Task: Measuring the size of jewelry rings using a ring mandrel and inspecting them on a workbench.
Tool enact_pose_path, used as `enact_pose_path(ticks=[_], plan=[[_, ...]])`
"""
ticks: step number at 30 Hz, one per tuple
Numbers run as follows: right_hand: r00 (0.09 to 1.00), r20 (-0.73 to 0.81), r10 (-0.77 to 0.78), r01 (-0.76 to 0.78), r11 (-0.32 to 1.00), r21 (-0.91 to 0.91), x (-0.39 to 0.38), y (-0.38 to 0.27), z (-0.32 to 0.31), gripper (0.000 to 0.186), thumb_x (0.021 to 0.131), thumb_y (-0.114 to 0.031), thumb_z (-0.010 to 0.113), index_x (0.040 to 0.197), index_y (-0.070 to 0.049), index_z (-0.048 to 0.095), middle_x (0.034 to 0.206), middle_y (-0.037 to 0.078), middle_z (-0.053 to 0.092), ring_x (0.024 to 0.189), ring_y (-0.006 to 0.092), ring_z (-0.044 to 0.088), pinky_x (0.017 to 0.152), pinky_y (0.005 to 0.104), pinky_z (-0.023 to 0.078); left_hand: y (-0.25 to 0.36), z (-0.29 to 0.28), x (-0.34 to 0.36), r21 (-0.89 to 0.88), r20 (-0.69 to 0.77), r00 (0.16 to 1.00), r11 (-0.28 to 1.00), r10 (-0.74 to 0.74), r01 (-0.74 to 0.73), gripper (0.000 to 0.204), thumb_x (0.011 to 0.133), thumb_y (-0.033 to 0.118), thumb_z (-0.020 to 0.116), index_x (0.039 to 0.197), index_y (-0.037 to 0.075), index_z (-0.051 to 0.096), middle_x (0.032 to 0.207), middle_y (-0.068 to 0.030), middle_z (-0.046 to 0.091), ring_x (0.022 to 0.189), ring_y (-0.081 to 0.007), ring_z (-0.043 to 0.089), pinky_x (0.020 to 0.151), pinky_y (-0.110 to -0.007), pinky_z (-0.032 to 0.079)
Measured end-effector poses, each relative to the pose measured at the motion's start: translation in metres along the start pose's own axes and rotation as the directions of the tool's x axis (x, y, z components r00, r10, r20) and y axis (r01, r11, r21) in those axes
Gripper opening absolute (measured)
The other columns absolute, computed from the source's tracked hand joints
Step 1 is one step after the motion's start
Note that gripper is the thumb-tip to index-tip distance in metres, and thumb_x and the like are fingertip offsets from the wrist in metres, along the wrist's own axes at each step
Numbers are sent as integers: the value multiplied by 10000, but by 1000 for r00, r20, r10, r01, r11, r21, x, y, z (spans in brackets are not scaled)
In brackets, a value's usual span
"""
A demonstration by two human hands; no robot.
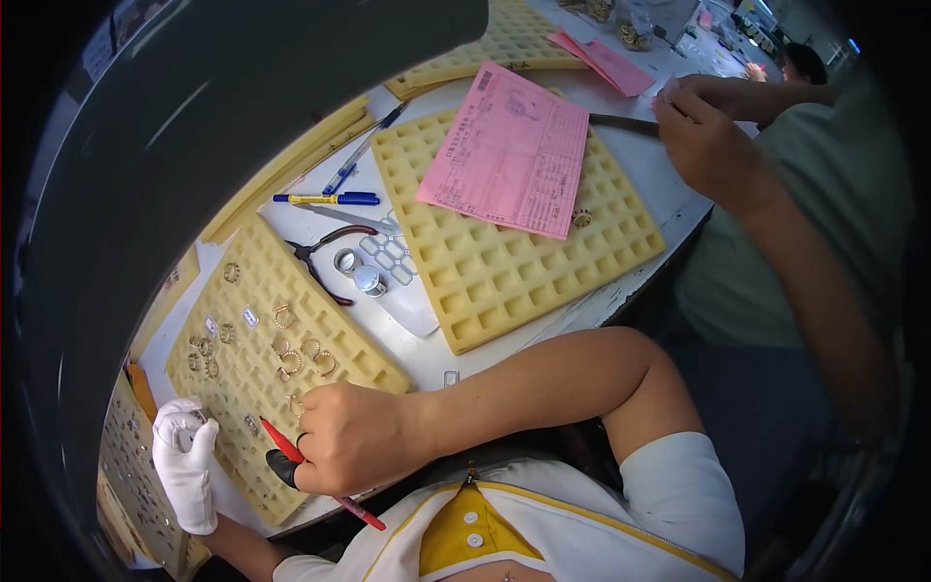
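My left hand [186,470] wears a white glove. Its thumb and fingertips are closed around something small, perhaps a ring, mostly hidden by the glove. My right hand [354,441] grips a slim red pen-like tool [281,441] with a pointed end, and a black cover sits on one fingertip. Both hands are over the near side of a yellow foam tray [335,349] with rows of slots. Several gold-coloured rings [289,363] stand in it beside my right hand's fingers. Darker rings [204,346] cluster farther left, near small white tags [250,317].
A second foam tray [504,301] bears a pink printed form [509,150] and one ring [582,219]. Between the trays lie pliers [315,257], a blue-and-yellow marker [330,199] and small metal cylinders [369,280]. At right, a co-worker's hands [713,145] work close by. A dark curved shade [242,87] overhangs the upper left.
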State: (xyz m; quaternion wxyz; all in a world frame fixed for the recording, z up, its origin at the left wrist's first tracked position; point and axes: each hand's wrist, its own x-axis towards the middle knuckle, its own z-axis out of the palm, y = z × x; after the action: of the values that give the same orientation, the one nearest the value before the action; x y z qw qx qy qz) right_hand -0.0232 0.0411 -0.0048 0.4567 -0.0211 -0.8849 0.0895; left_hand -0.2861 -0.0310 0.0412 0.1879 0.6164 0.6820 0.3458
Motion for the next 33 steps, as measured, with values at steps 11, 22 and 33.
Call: enact_pose_path(ticks=[11,22,33], plan=[[965,-121,234,-217,967,136,19,23,-28,207,663,-218,679,640,-100,512,489,65,520,478,272,575,490,395,422,-5,3,-11,104,166,982,988,93,-111,306,542,-52,766,720,51,539,833,-73,506,806,-229,517,745,-329,431],[286,75,955,77,-101,992,6,119,-93,132,934,-149,543,930,-18,556,787,84,606,591,138,542,601,312,474,-8,8,-9,165,194,970,970,146,-179,307,527,-58,757,733,46,554,835,-76,514,825,-247,515,738,-339,432],[-71,124,990,232,-104,967,-17,154,-91,187,976,-258,452,862,-110,463,704,28,452,529,149,376,549,301,333,-11,8,-7,136,217,961,970,170,-203,306,505,-41,771,717,43,566,840,-69,512,831,-233,517,753,-335,429]])
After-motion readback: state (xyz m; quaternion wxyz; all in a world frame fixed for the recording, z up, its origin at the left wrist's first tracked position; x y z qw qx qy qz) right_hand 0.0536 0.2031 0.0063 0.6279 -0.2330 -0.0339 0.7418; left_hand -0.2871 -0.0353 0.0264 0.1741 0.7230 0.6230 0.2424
